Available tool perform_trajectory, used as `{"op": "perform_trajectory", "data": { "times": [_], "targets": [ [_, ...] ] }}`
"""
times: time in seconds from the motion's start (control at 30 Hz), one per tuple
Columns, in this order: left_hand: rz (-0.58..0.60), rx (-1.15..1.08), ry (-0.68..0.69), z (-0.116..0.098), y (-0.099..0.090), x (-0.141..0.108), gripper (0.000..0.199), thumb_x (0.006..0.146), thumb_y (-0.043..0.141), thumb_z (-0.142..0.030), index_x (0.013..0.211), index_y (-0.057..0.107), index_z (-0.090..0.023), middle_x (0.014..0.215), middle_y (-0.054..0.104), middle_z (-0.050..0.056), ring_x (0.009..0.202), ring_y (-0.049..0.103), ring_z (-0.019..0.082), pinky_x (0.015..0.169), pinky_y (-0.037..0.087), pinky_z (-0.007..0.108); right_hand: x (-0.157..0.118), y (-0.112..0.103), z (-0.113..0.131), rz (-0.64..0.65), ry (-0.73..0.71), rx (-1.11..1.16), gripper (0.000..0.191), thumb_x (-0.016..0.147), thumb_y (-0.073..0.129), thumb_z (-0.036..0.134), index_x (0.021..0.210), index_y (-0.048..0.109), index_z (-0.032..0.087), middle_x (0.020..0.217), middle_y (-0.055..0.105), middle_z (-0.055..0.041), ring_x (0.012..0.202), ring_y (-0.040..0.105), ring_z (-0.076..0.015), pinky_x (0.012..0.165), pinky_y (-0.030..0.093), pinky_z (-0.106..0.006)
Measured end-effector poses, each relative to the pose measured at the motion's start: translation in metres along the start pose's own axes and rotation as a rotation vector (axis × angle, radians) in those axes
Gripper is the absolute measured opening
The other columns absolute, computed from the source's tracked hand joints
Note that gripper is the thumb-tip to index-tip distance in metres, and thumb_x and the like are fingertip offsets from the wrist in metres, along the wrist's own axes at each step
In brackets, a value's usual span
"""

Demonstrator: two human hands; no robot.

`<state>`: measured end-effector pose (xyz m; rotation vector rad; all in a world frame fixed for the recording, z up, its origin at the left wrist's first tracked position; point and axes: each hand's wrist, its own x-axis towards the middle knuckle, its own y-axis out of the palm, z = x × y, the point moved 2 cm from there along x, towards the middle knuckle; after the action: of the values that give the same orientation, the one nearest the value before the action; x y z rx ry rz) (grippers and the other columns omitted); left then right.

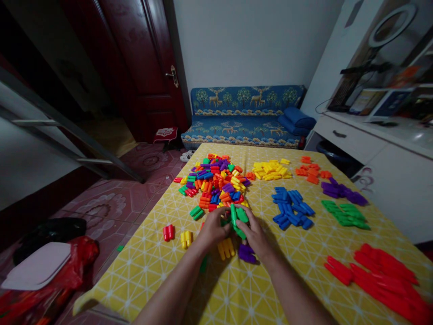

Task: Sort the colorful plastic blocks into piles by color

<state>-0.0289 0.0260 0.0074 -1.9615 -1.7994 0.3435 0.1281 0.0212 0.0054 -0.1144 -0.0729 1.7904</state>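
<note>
Across the yellow cloth (135, 280), single-colour piles (291, 208) lie sorted; a mixed heap (214, 180) remains. Left hand (214, 228) and right hand (256, 234) grip green blocks (234, 217).

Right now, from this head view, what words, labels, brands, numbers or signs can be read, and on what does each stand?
None can be read.
Green pieces in the right hand: no lettering shows.
Items on the white cabinet: too blurred to tell whether they bear print.
Pink mark on its front: curled shapes, not legible as letters.
</note>
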Motion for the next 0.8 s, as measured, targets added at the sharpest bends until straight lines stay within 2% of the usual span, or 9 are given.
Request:
{"op": "perform_trajectory", "data": {
  "times": [0.13, 0.27, 0.33, 0.4, 0.47, 0.5, 0.57, 0.67, 0.8],
  "targets": [
    [-0.127, -0.461, -0.157, -0.003, 0.002, 0.003, 0.030, 0.071, 0.065, -0.022, 0.100, 0.071, -0.014, 0.094, 0.073, 0.006, 0.084, 0.066, 0.019, 0.077, 0.050, 0.029, -0.002, 0.002, -0.009, -0.069, 0.011, 0.210, 0.048, 0.086, 0.053, 0.037, 0.134, 0.050, 0.032, 0.116, 0.064, -0.0018, 0.064, 0.057, -0.0106, 0.041, 0.041, -0.017],
    [-0.217, -0.933, -0.376, -0.010, 0.015, 0.002, 0.036, 0.071, 0.069, -0.036, 0.099, 0.071, -0.013, 0.082, 0.071, 0.006, 0.071, 0.064, 0.016, 0.062, 0.049, 0.025, -0.002, 0.004, -0.014, -0.120, -0.002, 0.377, 0.051, 0.088, 0.051, 0.045, 0.136, 0.048, 0.027, 0.103, 0.067, -0.0045, 0.065, 0.059, -0.0129, 0.044, 0.044, -0.019],
    [-0.249, -1.068, -0.397, -0.017, 0.026, 0.000, 0.038, 0.075, 0.066, -0.039, 0.101, 0.070, -0.013, 0.086, 0.071, 0.008, 0.076, 0.066, 0.018, 0.066, 0.052, 0.028, -0.004, 0.006, -0.011, -0.130, -0.053, 0.337, 0.050, 0.090, 0.052, 0.048, 0.134, 0.051, 0.026, 0.106, 0.068, -0.0056, 0.075, 0.063, -0.0154, 0.053, 0.051, -0.023],
    [-0.327, -1.063, -0.330, -0.023, 0.038, -0.003, 0.039, 0.081, 0.060, -0.042, 0.107, 0.068, -0.014, 0.103, 0.071, 0.010, 0.096, 0.066, 0.022, 0.082, 0.054, 0.033, -0.006, 0.009, -0.004, -0.163, -0.144, 0.217, 0.046, 0.090, 0.054, 0.048, 0.131, 0.054, 0.026, 0.121, 0.065, -0.0061, 0.099, 0.064, -0.0193, 0.078, 0.055, -0.029],
    [-0.406, -0.919, -0.244, -0.029, 0.049, -0.007, 0.041, 0.088, 0.051, -0.046, 0.115, 0.065, -0.018, 0.123, 0.066, 0.010, 0.119, 0.059, 0.025, 0.100, 0.048, 0.037, -0.009, 0.011, 0.003, -0.199, -0.233, 0.081, 0.046, 0.089, 0.057, 0.048, 0.129, 0.055, 0.025, 0.133, 0.059, -0.0067, 0.121, 0.056, -0.0228, 0.101, 0.047, -0.036],
    [-0.423, -0.837, -0.213, -0.031, 0.053, -0.008, 0.042, 0.091, 0.047, -0.047, 0.120, 0.063, -0.021, 0.131, 0.062, 0.008, 0.128, 0.053, 0.025, 0.107, 0.044, 0.038, -0.010, 0.012, 0.006, -0.207, -0.262, 0.034, 0.047, 0.088, 0.058, 0.048, 0.129, 0.055, 0.025, 0.136, 0.057, -0.0073, 0.127, 0.052, -0.0239, 0.106, 0.043, -0.038],
    [-0.424, -0.729, -0.181, -0.034, 0.061, -0.010, 0.046, 0.094, 0.041, -0.051, 0.129, 0.057, -0.025, 0.142, 0.054, 0.005, 0.139, 0.041, 0.024, 0.113, 0.038, 0.038, -0.011, 0.012, 0.008, -0.201, -0.276, 0.000, 0.050, 0.087, 0.059, 0.048, 0.130, 0.054, 0.024, 0.138, 0.056, -0.0083, 0.128, 0.052, -0.0248, 0.108, 0.041, -0.040],
    [-0.362, -0.713, -0.146, -0.037, 0.066, -0.012, 0.053, 0.096, 0.032, -0.057, 0.138, 0.050, -0.028, 0.148, 0.048, 0.004, 0.143, 0.036, 0.023, 0.115, 0.037, 0.039, -0.009, 0.008, 0.005, -0.205, -0.244, 0.067, 0.047, 0.086, 0.060, 0.045, 0.129, 0.056, 0.026, 0.132, 0.061, -0.0065, 0.122, 0.057, -0.0249, 0.102, 0.048, -0.039],
    [-0.182, -0.618, -0.049, -0.046, 0.065, -0.015, 0.064, 0.095, 0.030, -0.062, 0.147, 0.040, -0.025, 0.156, 0.036, 0.005, 0.147, 0.027, 0.022, 0.121, 0.027, 0.038, -0.009, 0.001, 0.003, -0.301, -0.160, 0.196, 0.044, 0.081, 0.062, 0.042, 0.124, 0.059, 0.032, 0.118, 0.068, -0.0033, 0.101, 0.066, -0.0243, 0.079, 0.058, -0.035]
  ]
}}
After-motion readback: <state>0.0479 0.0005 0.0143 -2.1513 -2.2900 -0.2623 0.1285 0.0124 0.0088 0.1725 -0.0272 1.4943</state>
